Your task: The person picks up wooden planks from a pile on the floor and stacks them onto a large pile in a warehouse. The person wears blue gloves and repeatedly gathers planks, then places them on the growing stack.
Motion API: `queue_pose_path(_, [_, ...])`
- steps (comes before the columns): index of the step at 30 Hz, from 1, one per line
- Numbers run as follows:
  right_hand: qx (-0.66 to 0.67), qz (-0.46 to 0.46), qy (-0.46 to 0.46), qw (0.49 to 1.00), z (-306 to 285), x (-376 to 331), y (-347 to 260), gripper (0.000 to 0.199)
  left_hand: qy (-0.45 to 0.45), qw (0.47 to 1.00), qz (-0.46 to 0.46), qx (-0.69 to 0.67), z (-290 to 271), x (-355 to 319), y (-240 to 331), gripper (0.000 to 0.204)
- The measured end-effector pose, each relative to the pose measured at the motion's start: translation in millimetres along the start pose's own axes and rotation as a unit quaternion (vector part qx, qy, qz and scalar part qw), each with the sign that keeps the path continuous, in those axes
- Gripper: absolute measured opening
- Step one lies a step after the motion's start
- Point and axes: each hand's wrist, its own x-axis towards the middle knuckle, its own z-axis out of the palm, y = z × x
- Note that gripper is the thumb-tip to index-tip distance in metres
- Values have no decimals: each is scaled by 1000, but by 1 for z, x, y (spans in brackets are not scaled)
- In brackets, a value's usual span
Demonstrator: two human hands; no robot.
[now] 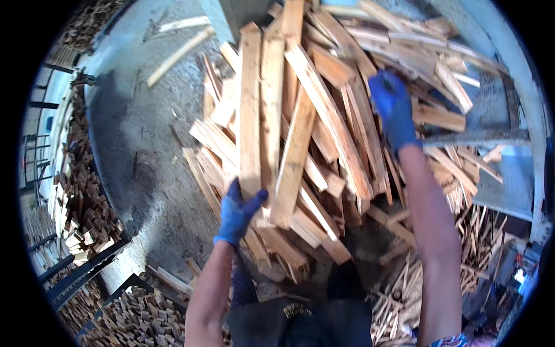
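"Where's the long, flat, pale wooden plank (250,110)?"

"On the left side of the tan wood pile (332,141). A grey post (245,10) stands at the far edge."

"Letters?"

"Yellow ones (298,310), too small to read."

"And the hands?"

"The plank points away; the blue-gloved left hand (237,215) touches its near end, thumb spread. Can't tell if it, or the blurry blue-gloved right hand (392,104), grips."

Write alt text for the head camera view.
A blue-gloved left hand clasps the near end of a long wooden plank atop a loose heap of sawn boards; the blue-gloved right hand is over the heap's right side. Stacked wood pieces stand at left.
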Motion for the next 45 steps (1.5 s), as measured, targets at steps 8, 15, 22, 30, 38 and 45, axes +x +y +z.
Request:
queue_pose_path(8, [-435, -104, -350, 823, -13, -251, 67, 61, 66, 986, 49, 146, -13, -14, -44, 80])
queue_pose_path(15, [-364, 19, -394, 844, -56, -269, 82, 55, 73, 995, 31, 65, 0, -13, -47, 87])
queue_pose_path(22, [-487, 391, -527, 577, -345, -479, 31, 42, 105, 988, -25, 108, 1, -21, -34, 85])
queue_pose_path(30, [-278, 363, -223, 861, -266, -437, 79, 55, 63, 991, -109, -39, 13, -16, -29, 45])
queue_pose_path(38, [-478, -27, -363, 800, 48, -175, 63, 58, 22, 993, -112, 7, 6, -12, -28, 55])
queue_pose_path(45, [-353, 26, -248, 902, 17, -190, 63, 36, 125, 980, -31, 151, 42, -27, -25, 85])
